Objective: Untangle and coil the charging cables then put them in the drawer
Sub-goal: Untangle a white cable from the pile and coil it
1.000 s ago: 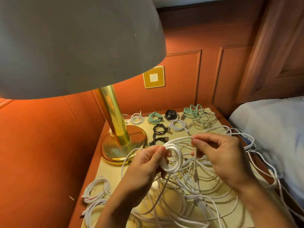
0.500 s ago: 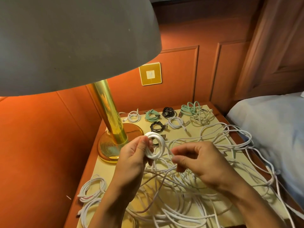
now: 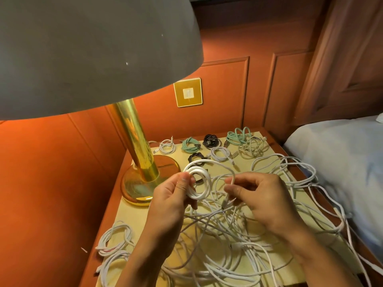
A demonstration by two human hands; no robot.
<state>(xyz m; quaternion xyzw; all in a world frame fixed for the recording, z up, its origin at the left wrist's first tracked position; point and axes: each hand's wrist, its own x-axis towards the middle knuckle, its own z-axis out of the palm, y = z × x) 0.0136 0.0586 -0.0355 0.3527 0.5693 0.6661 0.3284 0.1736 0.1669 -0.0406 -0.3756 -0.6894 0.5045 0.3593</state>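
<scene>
My left hand (image 3: 172,195) pinches a small coil of white cable (image 3: 200,182) between thumb and fingers, held above the nightstand. The same cable's loose end arcs over to my right hand (image 3: 259,200), which grips it between thumb and forefinger. Below both hands lies a large tangle of white cables (image 3: 234,245) spread over the yellow-topped nightstand (image 3: 132,216). Several finished coils, green (image 3: 189,145), black (image 3: 210,140) and white (image 3: 220,154), lie along the far edge. No drawer is in view.
A brass lamp (image 3: 141,160) with a wide grey shade (image 3: 87,52) stands at the left and hides much of the view. Two white coils (image 3: 115,242) lie at the near left. A bed (image 3: 342,162) borders the right side; cables hang over that edge.
The coil in my left hand first moved left and shrank, then gained another loop. My right hand slid along the cable and now feeds a fresh arc toward the coil.
</scene>
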